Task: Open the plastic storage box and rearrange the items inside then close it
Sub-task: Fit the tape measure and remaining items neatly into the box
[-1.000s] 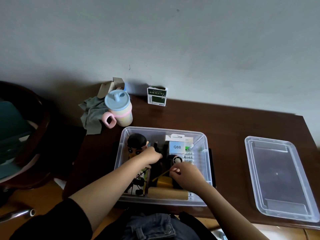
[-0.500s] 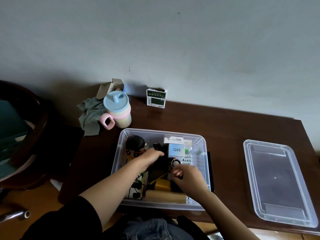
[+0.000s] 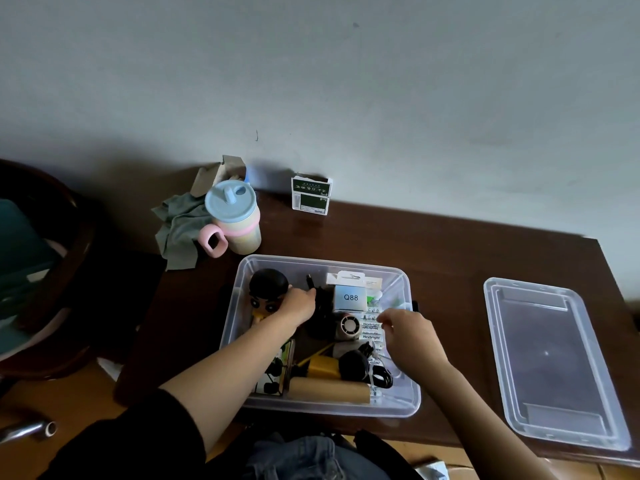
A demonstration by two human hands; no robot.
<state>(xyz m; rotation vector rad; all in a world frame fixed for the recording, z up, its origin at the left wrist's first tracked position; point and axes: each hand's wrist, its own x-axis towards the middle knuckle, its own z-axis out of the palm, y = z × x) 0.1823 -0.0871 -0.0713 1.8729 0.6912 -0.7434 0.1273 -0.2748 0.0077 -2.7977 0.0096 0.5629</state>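
Both bare forearms reach forward, the left in a pushed-up dark sleeve. The left hand is curled, knuckles up, gripping something dark. The right hand hovers, its fingers bent downward, holding nothing plainly visible

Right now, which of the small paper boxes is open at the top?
The green and white box standing by the wall, outside the storage box; its torn top flaps stand up. The Q88 box looks closed.

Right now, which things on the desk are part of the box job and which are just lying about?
Job:
box, open
lid, off, lying to the right
doll, Q88 carton, fan, roll, all inside the box
left hand and right hand, both in the box

Lying about:
cup
cloth
green carton
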